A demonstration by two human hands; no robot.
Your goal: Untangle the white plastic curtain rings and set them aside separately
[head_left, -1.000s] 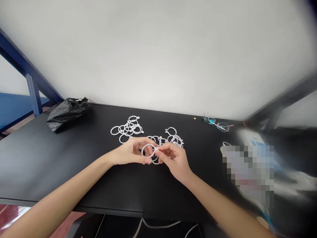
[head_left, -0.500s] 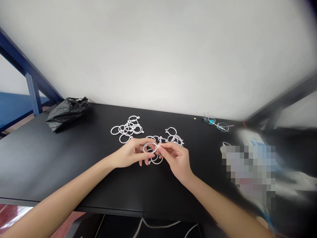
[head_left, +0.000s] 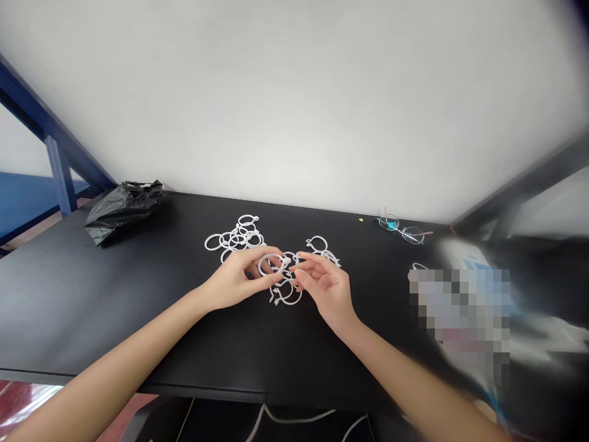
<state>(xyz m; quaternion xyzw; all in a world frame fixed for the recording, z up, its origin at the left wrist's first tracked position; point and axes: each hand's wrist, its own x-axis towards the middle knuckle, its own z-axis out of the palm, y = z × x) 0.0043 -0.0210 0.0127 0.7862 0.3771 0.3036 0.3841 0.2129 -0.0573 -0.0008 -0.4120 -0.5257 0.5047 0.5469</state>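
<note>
Quick count from my side of the desk: two hands, my left hand (head_left: 234, 279) and right hand (head_left: 324, 285). One black plastic bag (head_left: 122, 209), one pair of glasses (head_left: 401, 228), and white rings (head_left: 237, 236) in two heaps, too tangled to count exactly.

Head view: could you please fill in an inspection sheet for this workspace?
Surface: black table, bare at the front.
Job's things: white plastic ring pinched by the left hand; loose rings behind; more rings under the hands.
Clutter: black plastic bag; eyeglasses.
Grippers: right hand open, fingers beside the ring.
Cables: white cables under the table.
Surroundings: white wall; blue frame.
</note>
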